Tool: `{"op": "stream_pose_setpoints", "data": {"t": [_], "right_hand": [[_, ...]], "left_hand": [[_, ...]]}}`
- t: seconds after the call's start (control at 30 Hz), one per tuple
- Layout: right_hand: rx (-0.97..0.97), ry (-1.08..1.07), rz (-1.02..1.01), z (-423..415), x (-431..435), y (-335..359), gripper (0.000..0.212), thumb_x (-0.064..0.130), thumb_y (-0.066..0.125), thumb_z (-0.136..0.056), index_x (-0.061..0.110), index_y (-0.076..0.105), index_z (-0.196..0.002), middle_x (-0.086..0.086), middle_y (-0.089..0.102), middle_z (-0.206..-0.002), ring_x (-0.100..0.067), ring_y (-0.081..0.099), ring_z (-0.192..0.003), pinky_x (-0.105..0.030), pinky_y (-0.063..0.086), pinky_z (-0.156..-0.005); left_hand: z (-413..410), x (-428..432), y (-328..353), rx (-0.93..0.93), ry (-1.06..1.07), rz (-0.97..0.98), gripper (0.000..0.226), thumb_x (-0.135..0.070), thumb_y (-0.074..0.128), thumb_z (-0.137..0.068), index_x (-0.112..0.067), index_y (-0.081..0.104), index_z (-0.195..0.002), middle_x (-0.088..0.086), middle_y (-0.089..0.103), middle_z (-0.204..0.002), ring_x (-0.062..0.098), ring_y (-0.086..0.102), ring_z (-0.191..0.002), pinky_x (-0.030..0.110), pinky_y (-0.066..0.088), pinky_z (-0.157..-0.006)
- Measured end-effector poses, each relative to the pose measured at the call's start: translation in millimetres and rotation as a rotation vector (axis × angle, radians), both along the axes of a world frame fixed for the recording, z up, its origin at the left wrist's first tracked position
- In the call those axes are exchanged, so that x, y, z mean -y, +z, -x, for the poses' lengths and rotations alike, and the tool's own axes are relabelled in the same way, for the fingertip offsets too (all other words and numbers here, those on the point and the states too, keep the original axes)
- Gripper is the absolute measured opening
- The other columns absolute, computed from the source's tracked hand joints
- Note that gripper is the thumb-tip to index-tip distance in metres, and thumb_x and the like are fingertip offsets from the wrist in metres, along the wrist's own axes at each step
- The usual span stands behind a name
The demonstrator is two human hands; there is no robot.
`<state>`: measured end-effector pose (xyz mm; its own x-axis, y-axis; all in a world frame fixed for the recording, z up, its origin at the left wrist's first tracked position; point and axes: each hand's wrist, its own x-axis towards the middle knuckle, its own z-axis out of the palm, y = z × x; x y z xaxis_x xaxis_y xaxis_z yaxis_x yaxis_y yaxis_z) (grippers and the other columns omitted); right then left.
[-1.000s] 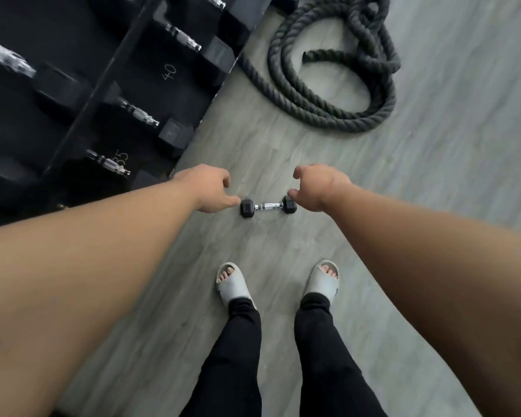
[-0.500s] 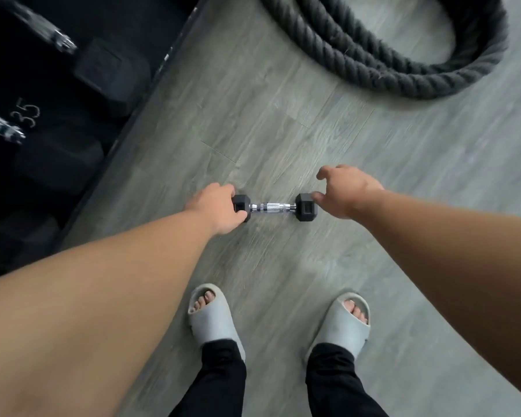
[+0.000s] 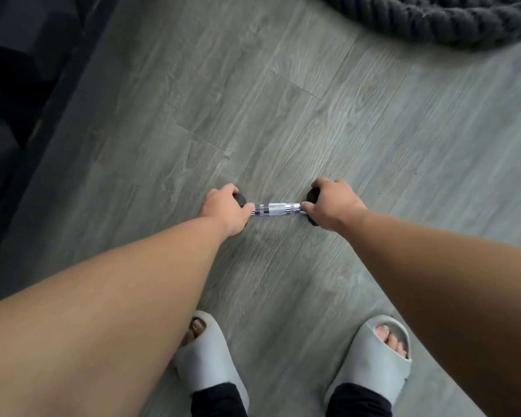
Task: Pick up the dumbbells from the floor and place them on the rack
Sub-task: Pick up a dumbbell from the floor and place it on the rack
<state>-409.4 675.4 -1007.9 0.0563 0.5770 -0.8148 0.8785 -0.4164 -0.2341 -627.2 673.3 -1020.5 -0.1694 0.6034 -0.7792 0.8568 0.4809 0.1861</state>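
Dumbbell [image 3: 275, 209]: it lies on the grey wood floor [image 3: 283, 115], in the middle of the frame, a little below center.
Long way of the dumbbell: it runs left to right across the frame. The shiny bar is in the middle and a black end sits at each side.
Left hand [image 3: 224, 210]: it is over the left black end. Its fingers [image 3: 247, 208] curl around that end, and the thumb tip touches the start of the shiny bar.
Right hand [image 3: 331, 206]: it is over the right black end. It is wrapped around that end, with the thumb at the other end of the bar.
Which hand is nearer: both are the same. Each one is already on its own end, so neither has to reach.
Off the floor or not: I cannot tell. The dumbbell looks very low, and the picture is a bit blurry.
Rack [image 3: 9, 94]: only a dark, blurry edge shows at the upper left of the frame. No shelf can be seen clearly.
Way to go: I think the dumbbell must go up and then over to the upper left.
Feet: two grey slippers [image 3: 382, 359] stand at the bottom of the frame, just below the dumbbell.
Rope [image 3: 427, 19]: a thick dark rope lies at the upper right, well apart from the hands.
What could go wrong: I think the round ends may slip, since no hand holds the bar itself.
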Motion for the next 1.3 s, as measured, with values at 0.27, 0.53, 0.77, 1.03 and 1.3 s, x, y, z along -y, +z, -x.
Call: {"op": "stream_pose_setpoints", "data": {"t": [0.27,0.53,0.77,1.03,1.3], "right_hand": [[-0.010,-0.061,-0.049,5.0,-2.9,9.7,0.035,0.032,0.068,-0.091,0.017,0.061,-0.122,-0.010,0.052,-0.119,-0.022,0.051,-0.086,-0.031,0.041,-0.071],[-0.045,-0.141,-0.120,13.9,-37.2,111.3,0.034,0.036,0.074,-0.082,0.024,0.064,-0.112,-0.005,0.058,-0.117,-0.004,0.053,-0.062,-0.022,0.037,-0.046],[-0.073,-0.199,-0.203,10.0,-71.8,286.2,0.051,0.044,0.078,-0.076,0.027,0.063,-0.122,-0.006,0.059,-0.119,-0.016,0.058,-0.079,-0.023,0.041,-0.053],[-0.198,-0.480,-0.302,46.4,-68.1,509.1,0.046,0.046,0.075,-0.069,0.025,0.064,-0.109,-0.007,0.066,-0.104,-0.026,0.067,-0.092,-0.035,0.059,-0.068],[-0.355,-0.683,-0.361,141.8,-27.2,657.1,0.035,0.034,0.075,-0.074,0.019,0.059,-0.101,-0.009,0.069,-0.101,-0.025,0.068,-0.065,-0.046,0.064,-0.060]], "left_hand": [[7.5,-2.3,10.7,0.010,-0.093,-0.018,0.048,-0.042,0.062,-0.098,-0.019,0.053,-0.139,0.012,0.052,-0.133,0.031,0.057,-0.110,0.037,0.046,-0.088],[17.3,-46.9,136.0,-0.071,0.069,-0.056,0.044,-0.043,0.075,-0.087,-0.007,0.056,-0.104,0.014,0.060,-0.115,0.034,0.058,-0.102,0.033,0.040,-0.073],[20.1,-89.4,319.3,0.007,0.314,-0.137,0.040,-0.035,0.091,-0.069,-0.019,0.056,-0.080,0.003,0.060,-0.088,0.023,0.055,-0.078,0.029,0.042,-0.066],[45.7,-138.1,563.1,-0.003,0.128,-0.348,0.063,-0.041,0.094,-0.054,-0.021,0.075,-0.110,-0.003,0.070,-0.103,0.015,0.061,-0.090,0.024,0.044,-0.071],[114.6,-132.2,748.2,-0.047,-0.027,-0.456,0.072,-0.037,0.097,-0.061,-0.023,0.069,-0.125,0.002,0.067,-0.123,0.024,0.064,-0.111,0.026,0.049,-0.082]]}}
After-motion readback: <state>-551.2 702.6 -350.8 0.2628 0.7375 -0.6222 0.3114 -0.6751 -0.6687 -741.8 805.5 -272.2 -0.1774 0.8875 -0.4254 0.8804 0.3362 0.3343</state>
